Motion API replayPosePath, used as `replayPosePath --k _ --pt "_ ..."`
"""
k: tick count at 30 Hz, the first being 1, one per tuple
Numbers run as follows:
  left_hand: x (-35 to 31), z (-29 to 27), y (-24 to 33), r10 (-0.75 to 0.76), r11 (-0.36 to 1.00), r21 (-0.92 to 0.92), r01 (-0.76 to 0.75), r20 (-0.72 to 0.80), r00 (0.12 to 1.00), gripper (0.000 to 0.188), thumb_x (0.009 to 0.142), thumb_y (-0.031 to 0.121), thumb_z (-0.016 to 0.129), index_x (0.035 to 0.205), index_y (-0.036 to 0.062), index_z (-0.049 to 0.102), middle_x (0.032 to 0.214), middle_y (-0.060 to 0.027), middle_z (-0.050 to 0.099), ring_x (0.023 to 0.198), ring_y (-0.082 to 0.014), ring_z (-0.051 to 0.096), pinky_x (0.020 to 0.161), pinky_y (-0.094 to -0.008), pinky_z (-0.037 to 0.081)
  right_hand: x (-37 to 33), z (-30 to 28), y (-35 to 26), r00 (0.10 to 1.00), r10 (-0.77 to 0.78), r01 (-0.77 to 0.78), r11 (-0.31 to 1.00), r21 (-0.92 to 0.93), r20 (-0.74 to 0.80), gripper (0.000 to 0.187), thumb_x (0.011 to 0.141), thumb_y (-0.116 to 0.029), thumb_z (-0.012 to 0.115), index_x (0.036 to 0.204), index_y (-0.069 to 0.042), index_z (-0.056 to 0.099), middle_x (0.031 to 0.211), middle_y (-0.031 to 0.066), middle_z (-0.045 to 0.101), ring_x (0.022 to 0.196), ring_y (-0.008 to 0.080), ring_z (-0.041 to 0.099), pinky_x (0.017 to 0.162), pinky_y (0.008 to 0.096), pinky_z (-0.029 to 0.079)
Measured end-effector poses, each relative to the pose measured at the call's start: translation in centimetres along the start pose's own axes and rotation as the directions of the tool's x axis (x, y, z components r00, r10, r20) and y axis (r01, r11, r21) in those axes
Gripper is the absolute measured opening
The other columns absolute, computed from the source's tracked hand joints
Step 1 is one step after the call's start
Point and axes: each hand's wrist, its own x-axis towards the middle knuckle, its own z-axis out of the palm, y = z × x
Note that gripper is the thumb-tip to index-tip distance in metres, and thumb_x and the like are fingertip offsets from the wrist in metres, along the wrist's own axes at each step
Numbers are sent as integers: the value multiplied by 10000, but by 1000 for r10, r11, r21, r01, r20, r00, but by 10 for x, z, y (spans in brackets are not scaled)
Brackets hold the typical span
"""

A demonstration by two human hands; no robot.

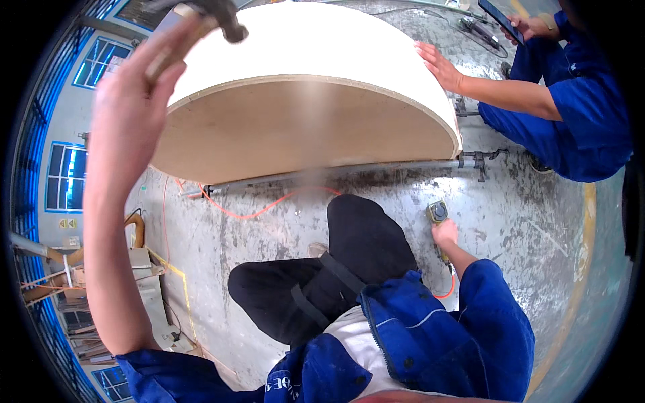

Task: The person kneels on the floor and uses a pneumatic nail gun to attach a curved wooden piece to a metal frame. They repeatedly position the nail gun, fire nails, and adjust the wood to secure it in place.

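My left hand (131, 111) is raised at the upper left, fingers wrapped round the handle of a hammer (232, 25). The hammer's head is up near the top edge, slightly blurred. Low on the right, my right hand (445, 233) grips an air nail gun (437, 211), held just over the floor with an orange hose at its lower end. In front of me stands a large half-round wooden piece (235, 127) with a white curved skin (316, 40) bent over its rounded edge. The hammer is above its left part.
A co-worker's hand (440, 70) rests on the white skin's right side; the other holds a phone (500, 20). Bar clamps (478, 160) lie along the piece's base. An orange air hose (248, 216) crosses the floor. An angle grinder (477, 30) lies behind. Wood scraps (87, 346) are at left.
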Motion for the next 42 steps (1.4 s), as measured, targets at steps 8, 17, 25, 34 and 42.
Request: replayPosePath --k 8,17,25,34,42 --pt "-11 7 11 133 990 35 -135 59 989 455 976 98 648 1420 197 624 898 -268 690 703 -292 671 761 -405 533 -4 4 -6 999 4 -4 1000 5 51 412 860 -300 729 1054 64 707 1102 298 711 1078 431 690 952 495 559" --pt "-18 30 31 96 981 -164 -100 -31 995 466 940 61 653 1398 146 633 933 -272 681 792 -356 705 721 -404 543 8 -7 9 1000 21 -21 1000 -6 -2 422 855 -289 733 1086 62 697 1100 298 711 1066 428 695 943 494 563" --pt "2 39 36 96 957 -232 -174 -312 945 360 963 82 649 1316 142 693 922 -248 702 748 -286 731 696 -421 555 9 -13 11 1000 21 -21 999 -25 -9 446 850 -328 727 1091 46 707 1112 289 712 1084 427 688 951 495 560" --pt "-10 -5 8 -73 987 -145 74 14 997 494 1015 202 660 1497 212 555 937 -166 745 885 -159 720 738 -293 545 2 -10 3 1000 2 -2 1000 9 16 438 853 -314 730 1086 55 702 1112 300 707 1084 437 683 954 499 556" --pt "-44 12 -1 -167 985 -71 157 -167 972 491 991 101 647 1449 274 611 1075 -203 742 879 -175 732 734 -378 562 11 -2 10 1000 -29 29 1000 0 11 453 856 -309 724 1105 67 687 1123 308 700 1085 444 679 968 493 550"
